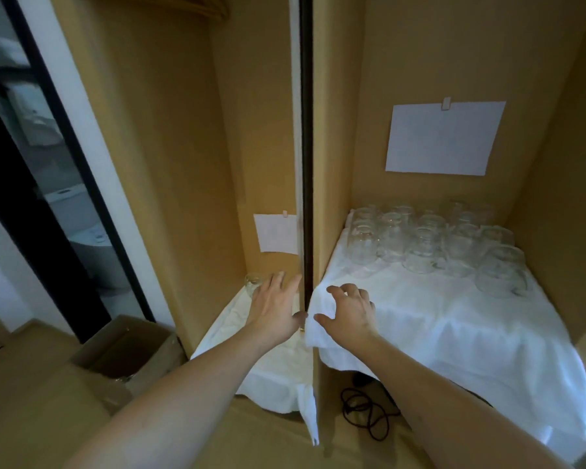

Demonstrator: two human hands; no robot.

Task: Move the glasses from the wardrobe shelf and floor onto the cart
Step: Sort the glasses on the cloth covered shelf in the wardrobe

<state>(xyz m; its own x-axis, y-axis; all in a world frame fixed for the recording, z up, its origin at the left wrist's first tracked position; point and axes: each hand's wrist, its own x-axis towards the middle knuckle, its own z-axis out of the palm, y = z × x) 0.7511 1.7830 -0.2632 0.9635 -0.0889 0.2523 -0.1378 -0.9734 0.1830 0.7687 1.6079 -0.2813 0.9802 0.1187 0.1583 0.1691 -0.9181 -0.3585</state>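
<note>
Several clear glasses stand upside down at the back of the right wardrobe shelf, on a white cloth that hangs over the shelf's front edge. One more glass stands on the cloth-covered left shelf. My left hand reaches into the left compartment with fingers stretched out, just right of that glass and holding nothing. My right hand hovers over the front left corner of the right cloth, fingers loosely curled, nothing in it. No cart is in view.
A vertical wardrobe divider separates the two compartments. Paper sheets are taped to the back walls. An open cardboard box sits on the floor at left. A dark cable lies under the right shelf. A dark doorway opens at far left.
</note>
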